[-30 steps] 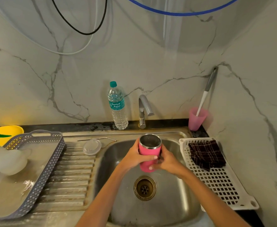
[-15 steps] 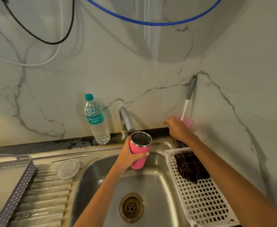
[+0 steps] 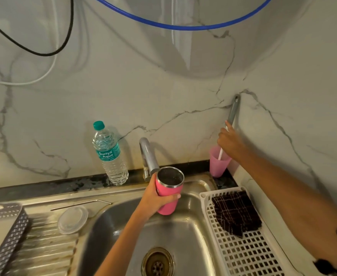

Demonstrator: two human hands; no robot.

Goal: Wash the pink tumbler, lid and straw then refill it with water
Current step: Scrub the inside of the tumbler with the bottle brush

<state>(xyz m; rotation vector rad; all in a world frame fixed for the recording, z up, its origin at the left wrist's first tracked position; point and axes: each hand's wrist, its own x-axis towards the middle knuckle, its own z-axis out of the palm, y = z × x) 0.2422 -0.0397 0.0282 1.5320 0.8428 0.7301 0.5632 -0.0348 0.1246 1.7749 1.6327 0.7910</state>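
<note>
My left hand (image 3: 153,199) grips the pink tumbler (image 3: 168,193) around its side and holds it tilted over the sink (image 3: 112,226), its steel rim just under the tap (image 3: 148,154). The clear lid (image 3: 72,219) lies on the ribbed drainboard left of the basin, and the metal straw (image 3: 80,204) lies just behind it. My right hand (image 3: 228,141) has closed around the long grey-handled brush (image 3: 233,112), which stands in a pink cup (image 3: 218,163) in the back corner.
A water bottle (image 3: 110,154) stands left of the tap. A white perforated tray (image 3: 241,253) with a dark checked cloth (image 3: 236,213) lies right of the basin. A grey basket (image 3: 6,236) sits at the far left. Cables and a blue hose (image 3: 183,27) hang above.
My right hand left the tumbler, reached back right and closed on the brush handle. The left hand lifted the tumbler up toward the tap. My view shifted right.
</note>
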